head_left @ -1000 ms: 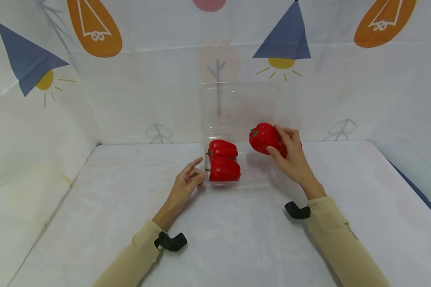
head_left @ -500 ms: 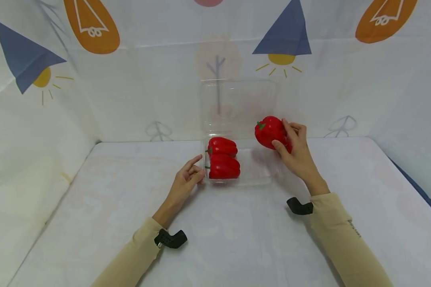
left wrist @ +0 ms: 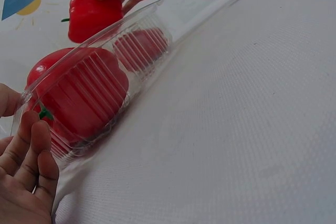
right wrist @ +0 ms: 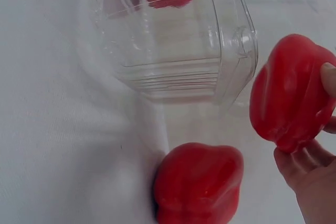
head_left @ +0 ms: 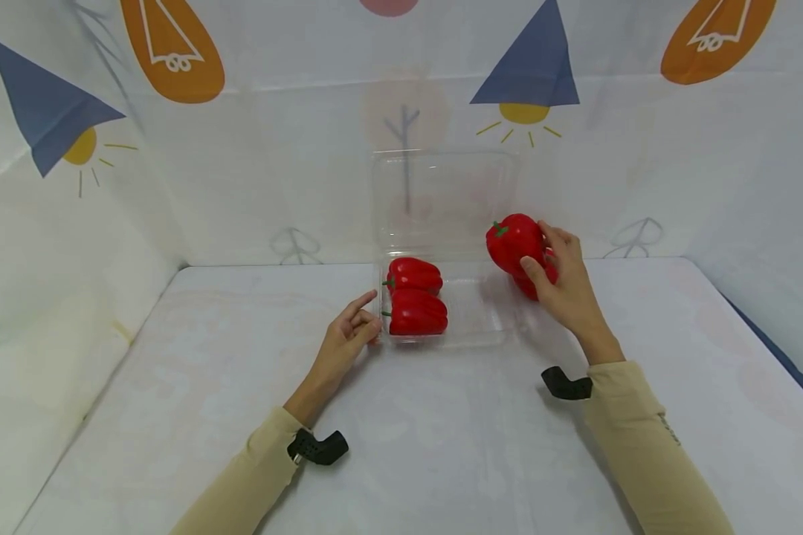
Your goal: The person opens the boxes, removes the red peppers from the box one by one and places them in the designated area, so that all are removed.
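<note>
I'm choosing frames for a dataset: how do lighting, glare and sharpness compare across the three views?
Head: fairly even light, soft shadows beside both sleeves, the clear container almost lost against the white backdrop; left wrist: dimmer, pale highlights along the container's ribs; right wrist: greyish and soft, reflections on the container's rim, faint shine on the held pepper.
</note>
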`<state>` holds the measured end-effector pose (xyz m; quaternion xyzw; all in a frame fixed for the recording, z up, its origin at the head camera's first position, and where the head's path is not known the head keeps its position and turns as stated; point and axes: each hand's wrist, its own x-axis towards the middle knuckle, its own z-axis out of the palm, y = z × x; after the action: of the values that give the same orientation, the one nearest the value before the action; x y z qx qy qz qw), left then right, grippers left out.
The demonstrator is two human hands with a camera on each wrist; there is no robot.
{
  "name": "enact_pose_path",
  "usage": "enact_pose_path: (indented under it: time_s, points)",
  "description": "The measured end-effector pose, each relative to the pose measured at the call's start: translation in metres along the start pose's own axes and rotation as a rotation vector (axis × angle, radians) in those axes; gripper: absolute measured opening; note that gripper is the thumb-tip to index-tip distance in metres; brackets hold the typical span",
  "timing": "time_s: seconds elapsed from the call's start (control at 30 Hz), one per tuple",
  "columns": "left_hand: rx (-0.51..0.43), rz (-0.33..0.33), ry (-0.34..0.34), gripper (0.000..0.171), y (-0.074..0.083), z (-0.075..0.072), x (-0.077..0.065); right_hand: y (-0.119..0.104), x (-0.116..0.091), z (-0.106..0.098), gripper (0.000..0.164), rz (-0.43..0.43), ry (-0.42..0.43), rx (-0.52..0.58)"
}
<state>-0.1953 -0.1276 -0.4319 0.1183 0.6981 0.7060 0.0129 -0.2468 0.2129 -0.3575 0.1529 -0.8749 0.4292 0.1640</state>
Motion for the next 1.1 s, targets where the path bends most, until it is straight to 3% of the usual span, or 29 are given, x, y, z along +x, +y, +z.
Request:
enact_pose_path:
  time_s: [0.5, 1.1]
  points:
    - [-0.005, 0.009, 0.001, 0.054, 0.0002, 0.0003, -0.0005, 0.0035, 0.0004, -0.0010, 0.065, 0.022, -0.016, 0.037]
    - [0.003, 0.013, -0.008, 0.054, 0.0013, 0.0004, -0.0019, 0.0094, 0.0001, -0.0064, 0.060, 0.003, 0.030, 0.000]
